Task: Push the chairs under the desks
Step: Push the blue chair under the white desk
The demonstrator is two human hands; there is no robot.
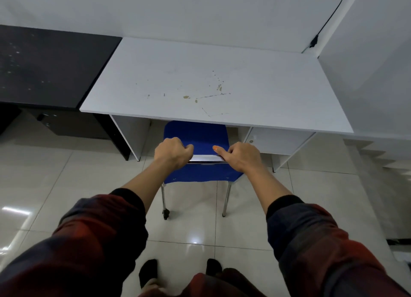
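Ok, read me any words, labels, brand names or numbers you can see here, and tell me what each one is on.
None: no readable text shows anywhere in this view.
White desk: only brown stains and scratches, no lettering.
Black desk: pale specks, no lettering.
Blue chair, held at its back by the left hand and right hand: no label or brand shows.
Small cabinet door under the white desk: bare.

Chair (196, 138): blue seat and back, chrome legs, upright on tiled floor, front part tucked under the counter. Counter (200, 85): white top, stained and scratched, set against the wall beside a black counter (44, 65).
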